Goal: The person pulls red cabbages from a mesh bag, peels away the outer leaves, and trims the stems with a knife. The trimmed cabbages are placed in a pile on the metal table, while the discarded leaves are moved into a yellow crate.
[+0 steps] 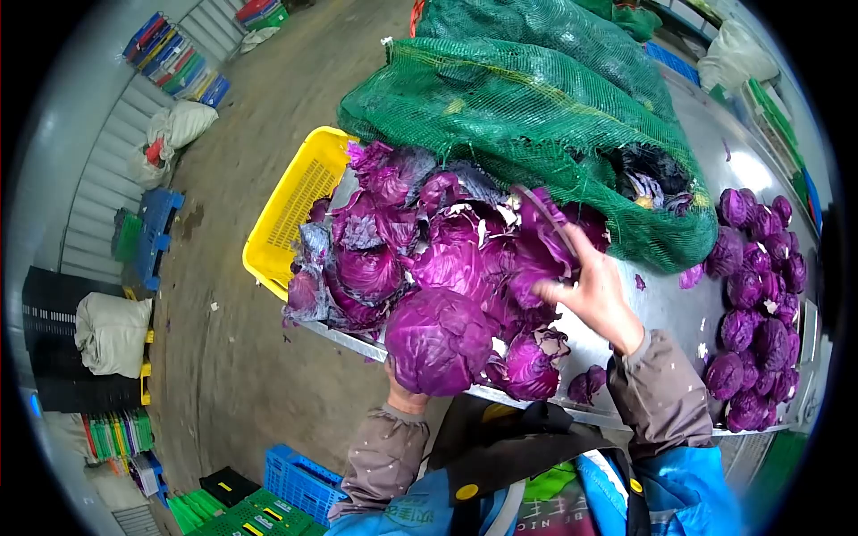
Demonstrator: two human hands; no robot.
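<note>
While the left hand [404, 393] cups a round purple cabbage head [438, 341] from below at the steel table's [666, 308] near edge, the right hand [590, 288] — fingers closed — grips a thin knife [547, 217] over loose purple leaves [420, 241] — yellow plastic crate [290, 214] behind.

A round, deep-purple head of red cabbage [438, 341] is sitting whole at the near edge of the metal table, its veined outer leaves wrapping it tightly. A thin dark knife blade [547, 217] is slanting above the loose purple trimmed leaves [420, 241] piling just behind it.
</note>
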